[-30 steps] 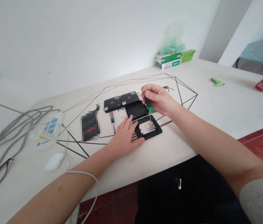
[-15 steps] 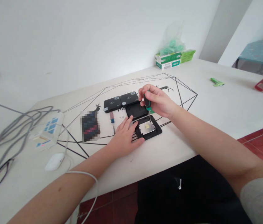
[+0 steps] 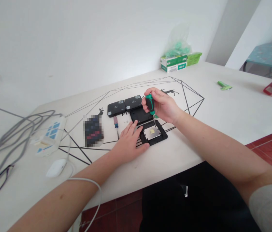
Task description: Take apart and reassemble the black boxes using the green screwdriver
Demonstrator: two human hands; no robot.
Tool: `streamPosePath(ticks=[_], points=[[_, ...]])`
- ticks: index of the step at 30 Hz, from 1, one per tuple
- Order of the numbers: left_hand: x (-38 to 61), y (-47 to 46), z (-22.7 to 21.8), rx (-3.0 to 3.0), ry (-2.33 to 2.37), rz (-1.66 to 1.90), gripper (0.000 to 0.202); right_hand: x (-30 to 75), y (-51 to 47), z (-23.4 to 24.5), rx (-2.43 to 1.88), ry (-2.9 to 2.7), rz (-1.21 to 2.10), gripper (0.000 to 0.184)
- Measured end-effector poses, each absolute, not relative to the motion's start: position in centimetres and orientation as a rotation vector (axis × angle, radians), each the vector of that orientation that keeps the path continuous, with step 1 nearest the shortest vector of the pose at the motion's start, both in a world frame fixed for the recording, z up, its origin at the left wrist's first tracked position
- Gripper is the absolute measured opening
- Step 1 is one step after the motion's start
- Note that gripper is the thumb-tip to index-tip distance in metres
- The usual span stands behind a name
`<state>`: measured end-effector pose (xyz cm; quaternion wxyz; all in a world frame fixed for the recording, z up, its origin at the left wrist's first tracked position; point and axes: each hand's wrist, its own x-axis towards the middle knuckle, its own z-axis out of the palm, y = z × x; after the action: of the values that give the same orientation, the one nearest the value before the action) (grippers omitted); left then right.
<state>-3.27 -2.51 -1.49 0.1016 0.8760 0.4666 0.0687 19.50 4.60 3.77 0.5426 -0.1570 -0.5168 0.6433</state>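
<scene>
My right hand (image 3: 161,104) is closed round the green-and-black handle of a screwdriver (image 3: 150,102). Its shaft points down, and its tip meets the upper right part of a silver metal plate (image 3: 154,134) inside an opened black device case (image 3: 163,134). A small yellowish square pad (image 3: 152,131) sits on that plate. My left hand (image 3: 132,141) lies with fingers spread against the case's left side, thumb along the near edge. Just behind is a black cover (image 3: 141,114), its hollow side up, partly hidden by my right hand. A second screwdriver (image 3: 116,123) lies left of my left fingers.
Two closed black boxes (image 3: 116,108) stand side by side farther back. Tiny screws (image 3: 126,121) lie near the second screwdriver. On the left are a pixelated dark object (image 3: 93,131), a white power strip (image 3: 51,135), grey cables (image 3: 17,129) and a white earbud case (image 3: 56,168). Green-and-white boxes (image 3: 174,60) line the wall.
The screwdriver handle has turned within my right fingers and shows more green. My right hand has shifted slightly left; my left hand and the case have stayed put.
</scene>
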Motion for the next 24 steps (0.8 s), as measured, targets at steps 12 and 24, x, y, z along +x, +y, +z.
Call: streamPosePath(ticks=[12,24], points=[[-3.27,-2.46,-1.47,2.577,1.388,0.185,0.083,19.72,4.84,3.67,-0.341,-1.207,1.485,0.021],[-3.17,-2.60,-1.26,2.577,1.408,0.141,0.084,19.53,4.60,3.91,-0.419,-1.196,1.355,0.035]])
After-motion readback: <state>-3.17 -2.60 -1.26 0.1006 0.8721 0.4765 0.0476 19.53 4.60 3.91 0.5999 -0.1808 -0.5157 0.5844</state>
